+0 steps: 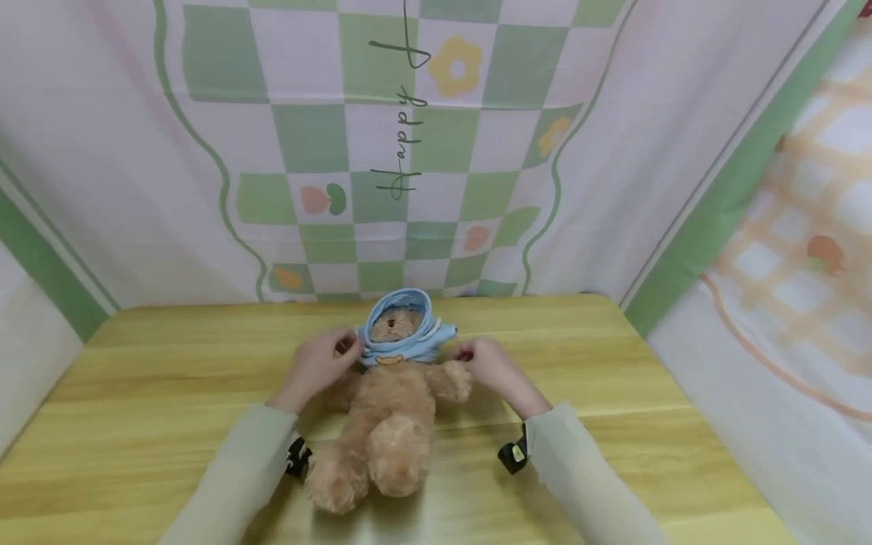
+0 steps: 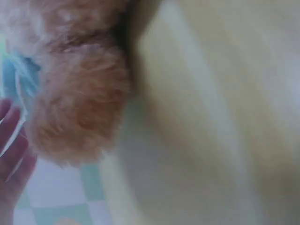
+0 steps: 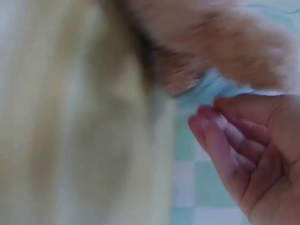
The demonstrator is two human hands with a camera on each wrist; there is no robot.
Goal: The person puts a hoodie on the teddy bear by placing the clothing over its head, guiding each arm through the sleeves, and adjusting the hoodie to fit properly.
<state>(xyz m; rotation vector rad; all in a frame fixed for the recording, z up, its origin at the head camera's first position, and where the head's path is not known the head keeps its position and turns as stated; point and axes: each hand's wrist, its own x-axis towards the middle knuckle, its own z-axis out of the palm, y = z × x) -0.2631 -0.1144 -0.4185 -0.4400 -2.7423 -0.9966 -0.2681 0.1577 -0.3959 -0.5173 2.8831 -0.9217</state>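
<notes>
A light-brown teddy bear (image 1: 391,401) lies on its back on the wooden table, legs toward me. Bunched around its head is a small blue doll shirt (image 1: 409,352) with an orange print; the bear's muzzle shows through the round opening. My left hand (image 1: 320,363) pinches the shirt's left edge between thumb and fingers. In the left wrist view, its fingers (image 2: 16,150) appear beyond a furry limb. My right hand (image 1: 487,367) is beside the bear's arm, just below the shirt's right sleeve (image 1: 446,331). Its fingers (image 3: 225,154) are loosely curled, with nothing visible between them.
The wooden table (image 1: 599,454) ends at the back against a green-and-white checked curtain (image 1: 381,136). More patterned cloth (image 1: 817,250) hangs on the right. A black wrist camera (image 1: 514,454) sits below my right sleeve, another (image 1: 297,456) by my left.
</notes>
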